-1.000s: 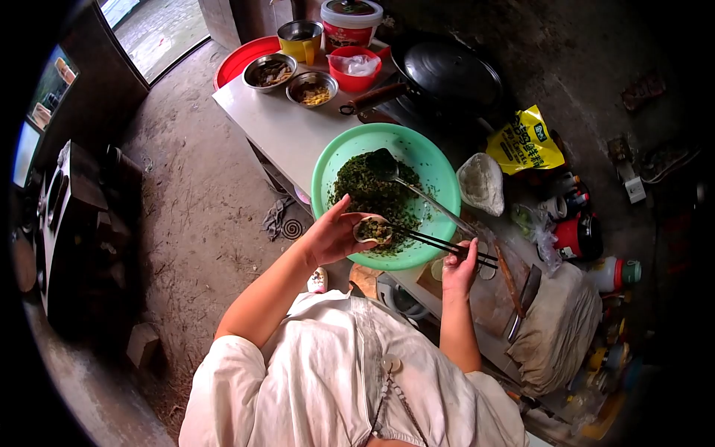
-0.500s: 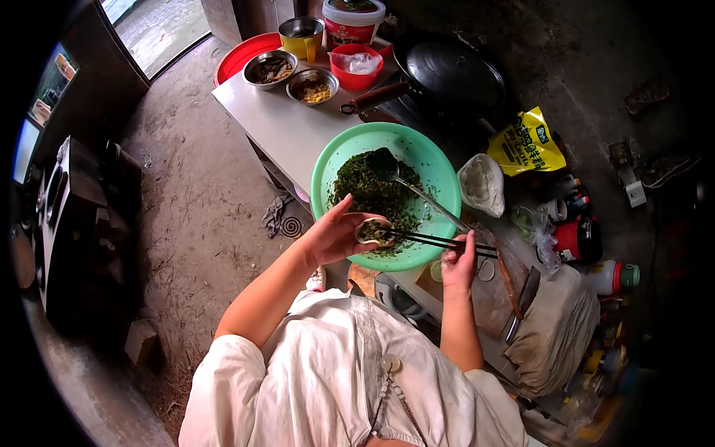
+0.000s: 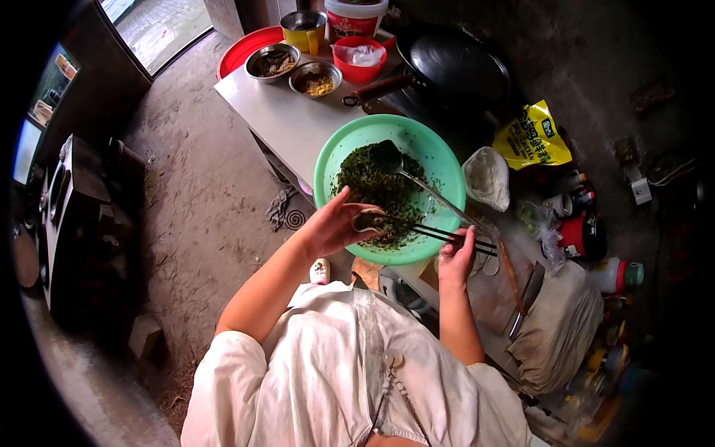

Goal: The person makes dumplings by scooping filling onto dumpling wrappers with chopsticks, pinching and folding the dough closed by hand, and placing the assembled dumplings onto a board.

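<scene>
My left hand [image 3: 333, 224] is closed around a dumpling wrapper [image 3: 370, 221], cupping it over the near rim of a green basin [image 3: 445, 160]. Dark green chopped filling [image 3: 369, 179] lies in the basin and also shows in the wrapper. A pair of chopsticks [image 3: 439, 234] is gripped in my right hand [image 3: 456, 257], with the tips at the wrapper. A ladle [image 3: 424, 188] rests in the basin, its bowl on the filling and its handle passing over the right rim. Close to my right hand, a few round wrappers [image 3: 488, 262] lie on the board.
Beyond the basin stand two metal bowls [image 3: 315, 80], a red bowl [image 3: 359, 73] and a black lidded wok [image 3: 456, 71]. On the right are a bag of white powder [image 3: 486, 179], a yellow packet [image 3: 532, 138], a rolling pin [image 3: 512, 277], a knife [image 3: 528, 300] and a cloth [image 3: 560, 328].
The chopstick tips have shifted slightly left, farther into the wrapper. Both hands keep nearly the same place, and the whole view has shifted slightly.
</scene>
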`<state>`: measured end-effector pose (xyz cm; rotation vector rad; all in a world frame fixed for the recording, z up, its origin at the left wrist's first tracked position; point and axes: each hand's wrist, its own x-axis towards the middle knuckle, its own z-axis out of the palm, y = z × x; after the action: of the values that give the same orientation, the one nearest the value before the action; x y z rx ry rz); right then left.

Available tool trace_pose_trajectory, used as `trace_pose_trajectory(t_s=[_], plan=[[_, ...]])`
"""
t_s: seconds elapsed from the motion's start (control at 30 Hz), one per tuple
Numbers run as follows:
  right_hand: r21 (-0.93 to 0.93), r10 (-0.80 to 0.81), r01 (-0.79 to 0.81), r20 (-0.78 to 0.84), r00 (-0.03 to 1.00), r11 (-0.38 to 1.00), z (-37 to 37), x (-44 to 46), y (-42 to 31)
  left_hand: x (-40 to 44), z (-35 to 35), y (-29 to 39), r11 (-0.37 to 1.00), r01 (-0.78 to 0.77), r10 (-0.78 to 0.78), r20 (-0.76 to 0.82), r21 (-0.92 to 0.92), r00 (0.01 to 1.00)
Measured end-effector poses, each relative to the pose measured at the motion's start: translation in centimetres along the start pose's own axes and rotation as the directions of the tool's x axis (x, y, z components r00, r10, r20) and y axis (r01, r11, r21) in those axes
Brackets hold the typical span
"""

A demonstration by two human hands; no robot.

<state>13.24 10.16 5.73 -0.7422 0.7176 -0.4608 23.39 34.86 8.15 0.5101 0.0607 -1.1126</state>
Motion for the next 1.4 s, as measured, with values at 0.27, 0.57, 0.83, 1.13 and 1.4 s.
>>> trace_pose_trajectory(t_s=[0.27,0.57,0.83,1.13,1.4], plan=[[-0.226,-0.029,0.974,0.973,0.227,0.029,1.1,-1.9,1.9,-1.6,-3.0,2.6,0.964,-0.245,0.228,-0.151,-0.102,0.962],[-0.363,0.278,0.931,0.892,0.357,-0.033,2.0,-4.9,0.9,-2.3,1.4,1.7,0.984,-0.139,0.140,0.000,-0.110,0.990],[-0.220,-0.186,0.967,0.963,0.194,-0.127,9.5,-8.0,-2.7,-2.7,5.0,0.6,0.995,-0.103,0.100,0.160,0.006,0.982],[-0.298,-0.230,0.955,0.928,0.292,0.009,10.8,-8.3,-2.6,-3.5,6.0,-0.5,0.894,-0.255,0.220,0.133,0.369,0.966],[-0.363,-0.263,0.922,0.884,0.387,0.135,11.8,-8.5,-2.2,-4.0,7.2,-0.8,0.762,-0.320,0.343,0.068,0.563,0.937]])
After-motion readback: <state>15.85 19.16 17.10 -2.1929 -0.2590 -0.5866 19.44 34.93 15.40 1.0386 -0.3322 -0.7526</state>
